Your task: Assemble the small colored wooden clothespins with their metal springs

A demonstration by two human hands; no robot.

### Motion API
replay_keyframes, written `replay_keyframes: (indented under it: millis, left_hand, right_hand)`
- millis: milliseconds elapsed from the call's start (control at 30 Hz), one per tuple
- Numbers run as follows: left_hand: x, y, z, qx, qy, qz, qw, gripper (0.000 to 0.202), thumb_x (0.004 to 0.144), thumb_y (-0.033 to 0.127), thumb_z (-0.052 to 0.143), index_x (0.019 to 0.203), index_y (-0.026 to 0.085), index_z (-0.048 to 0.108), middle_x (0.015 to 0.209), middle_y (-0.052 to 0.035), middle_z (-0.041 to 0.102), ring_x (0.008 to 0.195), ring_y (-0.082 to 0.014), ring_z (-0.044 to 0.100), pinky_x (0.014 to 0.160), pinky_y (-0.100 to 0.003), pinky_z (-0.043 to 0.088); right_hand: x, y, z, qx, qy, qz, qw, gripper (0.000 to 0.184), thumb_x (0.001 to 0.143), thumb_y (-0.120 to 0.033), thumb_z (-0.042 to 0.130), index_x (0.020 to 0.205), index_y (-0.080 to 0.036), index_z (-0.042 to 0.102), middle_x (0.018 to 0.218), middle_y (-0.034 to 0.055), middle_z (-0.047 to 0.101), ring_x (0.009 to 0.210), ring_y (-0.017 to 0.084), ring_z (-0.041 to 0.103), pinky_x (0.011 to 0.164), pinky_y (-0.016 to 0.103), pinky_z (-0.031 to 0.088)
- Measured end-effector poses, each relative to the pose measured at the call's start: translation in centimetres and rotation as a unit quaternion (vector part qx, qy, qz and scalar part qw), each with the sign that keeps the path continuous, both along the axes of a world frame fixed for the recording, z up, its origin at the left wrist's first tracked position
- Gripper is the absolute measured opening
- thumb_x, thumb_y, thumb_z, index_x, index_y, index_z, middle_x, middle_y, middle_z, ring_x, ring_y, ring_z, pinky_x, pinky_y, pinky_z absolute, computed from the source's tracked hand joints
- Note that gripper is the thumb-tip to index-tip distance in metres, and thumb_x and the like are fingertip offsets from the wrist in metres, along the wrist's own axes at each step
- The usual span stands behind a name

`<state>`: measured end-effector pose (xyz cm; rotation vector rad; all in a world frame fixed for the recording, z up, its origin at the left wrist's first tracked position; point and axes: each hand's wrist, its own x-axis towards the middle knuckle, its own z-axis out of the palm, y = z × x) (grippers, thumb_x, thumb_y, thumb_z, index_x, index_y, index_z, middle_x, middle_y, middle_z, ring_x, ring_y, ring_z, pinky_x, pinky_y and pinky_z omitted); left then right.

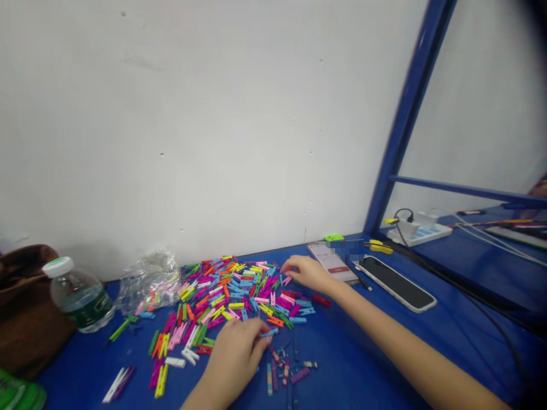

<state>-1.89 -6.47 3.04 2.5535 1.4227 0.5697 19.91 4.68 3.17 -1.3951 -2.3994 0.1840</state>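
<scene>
My left hand (240,348) is at the near edge of a heap of colourful clothespins (233,290), its thumb and finger pinching a blue clothespin (269,332). Reaching in from the right, my right hand (308,272) has its bent fingers apart at the heap's right edge, close to a pink clothespin (286,280). Its fingertips are partly lost among the pins. Below my left hand lies a small scatter of purple, blue and wood-toned clothespin pieces (285,370). A white clothespin (190,356) and a yellow clothespin (161,380) lie left of it.
A crumpled clear plastic bag (149,285), a water bottle (81,296) and a brown bag (32,313) stand on the left of the blue table (354,359). Two phones, one a dark-screened phone (397,283), lie right. A power strip (421,232) sits beyond the blue metal post (405,119).
</scene>
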Motion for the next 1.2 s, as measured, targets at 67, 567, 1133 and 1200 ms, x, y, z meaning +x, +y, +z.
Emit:
replay_keyframes:
  millis: [67,567,1133,1200]
  left_hand:
    - [0.0,0.0,-0.1,0.023,0.011,-0.022,0.999,0.011,0.079,0.021,0.045,0.081,0.023,0.055,0.080,0.0016,0.065,0.074,-0.0167,0.058,0.070,-0.029,0.038]
    - [0.2,-0.5,-0.4,0.070,0.007,-0.056,0.996,0.010,0.079,0.020,0.046,0.083,0.021,0.054,0.079,0.0002,0.063,0.073,-0.0150,0.057,0.072,-0.030,0.037]
    - [-0.2,0.2,-1.1,0.080,-0.042,-0.006,0.996,0.013,0.077,0.018,0.047,0.086,0.022,0.056,0.102,-0.0042,0.059,0.094,-0.0199,0.054,0.080,-0.034,0.044]
    - [-0.1,0.3,-1.1,0.066,-0.067,-0.010,0.996,0.014,0.078,0.019,0.045,0.087,0.022,0.055,0.093,-0.0031,0.061,0.087,-0.0183,0.056,0.077,-0.032,0.045]
  right_hand:
    - [0.2,1.2,0.1,0.001,-0.046,0.000,0.999,0.019,0.077,-0.021,0.048,0.089,-0.020,0.063,0.090,0.0053,0.059,0.082,0.016,0.055,0.068,0.022,0.038]
    - [-0.9,1.7,1.2,0.003,-0.190,0.018,0.982,0.015,0.075,-0.016,0.051,0.087,-0.016,0.058,0.086,0.0105,0.061,0.080,0.022,0.057,0.064,0.026,0.037]
    - [-4.5,-5.4,-1.5,-0.183,0.313,0.104,0.926,0.021,0.070,-0.032,0.058,0.078,-0.013,0.060,0.067,0.0017,0.062,0.060,0.012,0.056,0.054,0.022,0.043]
    - [-4.8,-5.8,-2.2,-0.248,0.402,0.097,0.876,0.024,0.064,-0.033,0.063,0.075,-0.013,0.060,0.064,0.0004,0.061,0.058,0.012,0.055,0.055,0.023,0.043]
